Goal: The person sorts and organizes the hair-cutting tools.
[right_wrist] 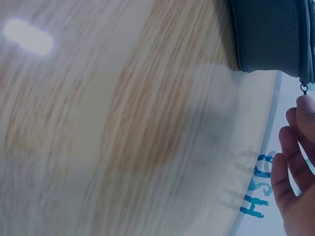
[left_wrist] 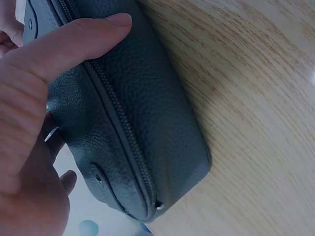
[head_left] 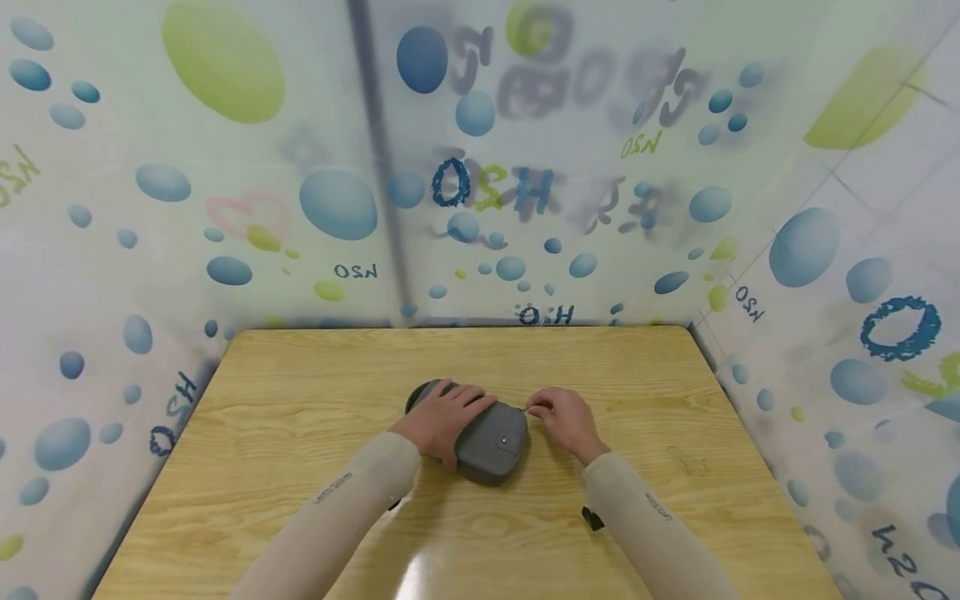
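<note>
A dark grey zippered pouch [head_left: 489, 446] of grained, leather-like material lies on the table, with a small snap tab at each end. Across its left part, my left hand [head_left: 442, 417] grips it, fingers over the top and the thumb down the near side. In the left wrist view that thumb crosses the zipper [left_wrist: 120, 118], whose teeth run meshed along the visible side. At the pouch's right end my right hand [head_left: 566, 421] pinches the small metal zipper pull [right_wrist: 304, 89] between thumb and index finger. Its other fingers are loosely bent.
The wooden table [head_left: 315, 375] extends around the pouch on every side. Behind it and at both sides hang pale curtains [head_left: 300, 208] with blue and green dots and lettering. A small black piece [head_left: 592, 518] sits under the right sleeve.
</note>
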The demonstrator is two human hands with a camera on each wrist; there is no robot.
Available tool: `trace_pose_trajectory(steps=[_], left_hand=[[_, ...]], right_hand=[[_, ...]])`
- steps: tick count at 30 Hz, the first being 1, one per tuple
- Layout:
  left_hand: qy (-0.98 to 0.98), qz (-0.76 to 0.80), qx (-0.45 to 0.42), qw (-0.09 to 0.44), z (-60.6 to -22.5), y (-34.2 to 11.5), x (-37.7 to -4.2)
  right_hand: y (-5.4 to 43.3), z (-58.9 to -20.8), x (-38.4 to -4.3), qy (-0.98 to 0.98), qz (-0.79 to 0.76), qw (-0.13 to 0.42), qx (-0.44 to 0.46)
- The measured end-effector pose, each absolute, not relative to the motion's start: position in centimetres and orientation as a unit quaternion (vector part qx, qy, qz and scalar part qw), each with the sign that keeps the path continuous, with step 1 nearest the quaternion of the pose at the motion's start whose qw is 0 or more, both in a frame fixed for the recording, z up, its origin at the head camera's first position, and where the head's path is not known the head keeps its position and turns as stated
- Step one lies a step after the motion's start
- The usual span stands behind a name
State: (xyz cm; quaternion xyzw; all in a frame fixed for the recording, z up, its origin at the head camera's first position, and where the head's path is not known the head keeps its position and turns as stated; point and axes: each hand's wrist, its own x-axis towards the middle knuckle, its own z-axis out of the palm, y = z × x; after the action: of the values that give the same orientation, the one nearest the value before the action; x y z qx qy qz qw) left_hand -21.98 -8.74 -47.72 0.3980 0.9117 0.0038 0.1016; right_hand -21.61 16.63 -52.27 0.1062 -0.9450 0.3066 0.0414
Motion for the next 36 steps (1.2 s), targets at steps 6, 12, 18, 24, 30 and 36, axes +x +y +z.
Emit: trace_pose_trajectory(steps=[6, 12, 18, 24, 30, 36], left_hand=[[0.914, -0.004, 0.390, 0.109, -48.1, -8.7, -22.1], [0.916, -0.010, 0.387, 0.108, -48.1, -8.8, -22.2], [0.916, -0.008, 0.386, 0.109, -48.2, -8.8, -22.1], [0.917, -0.003, 0.385, 0.101, -48.1, -8.8, -22.0], [0.917, -0.003, 0.386, 0.097, -48.0, -8.8, -22.0], [0.916, -0.003, 0.389, 0.098, -48.0, -8.8, -22.1]], right_hand=[[17.2, -52.5, -21.3, -0.945, 0.301, 0.051, 0.115], [17.8, -52.7, -20.7, -0.943, 0.302, 0.061, 0.123], [18.2, -52.6, -20.0, -0.939, 0.308, 0.066, 0.136], [18.3, -52.4, -19.1, -0.943, 0.298, 0.067, 0.132], [18.2, -52.3, -18.3, -0.944, 0.299, 0.064, 0.128], [18.1, -52.4, -17.7, -0.939, 0.310, 0.062, 0.133]])
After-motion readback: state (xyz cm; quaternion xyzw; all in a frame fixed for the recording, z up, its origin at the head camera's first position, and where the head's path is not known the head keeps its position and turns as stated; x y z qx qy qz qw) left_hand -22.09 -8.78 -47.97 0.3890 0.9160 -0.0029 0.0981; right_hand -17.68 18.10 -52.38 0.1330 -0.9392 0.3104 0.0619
